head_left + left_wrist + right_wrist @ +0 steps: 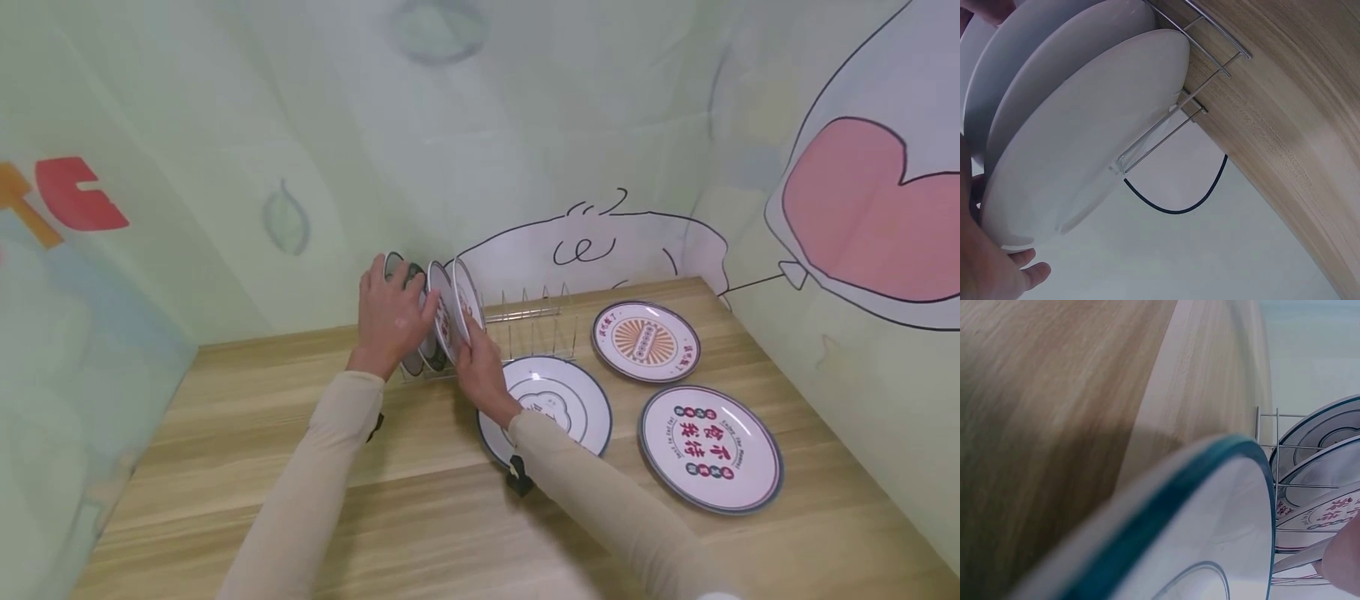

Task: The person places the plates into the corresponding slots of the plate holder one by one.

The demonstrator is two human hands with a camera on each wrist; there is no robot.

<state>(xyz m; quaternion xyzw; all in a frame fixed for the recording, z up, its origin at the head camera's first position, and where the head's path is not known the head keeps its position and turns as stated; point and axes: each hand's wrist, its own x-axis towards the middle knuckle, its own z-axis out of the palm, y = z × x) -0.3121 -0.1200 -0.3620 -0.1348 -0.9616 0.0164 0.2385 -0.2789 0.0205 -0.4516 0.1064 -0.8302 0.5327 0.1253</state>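
Several white plates stand on edge in the left part of a wire dish rack (532, 321). My left hand (393, 321) grips the leftmost plates from above, fingers over their rims and thumb towards the plate with red print (442, 308). In the left wrist view, fingertips (1036, 275) show past the edge of the outermost plate (1091, 137). My right hand (483, 371) pinches the lower front rim of the rightmost standing plate (467, 292), which leans in the rack. Below the right wrist lies a blue-rimmed plate (592, 408), partly hidden by that hand and forearm.
To the right, a plate with an orange sunburst (647, 342) lies flat near the wall. Nearer lies a larger plate with red and green lettering (708, 450). The wooden table (247, 450) meets printed cloth walls behind and at both sides.
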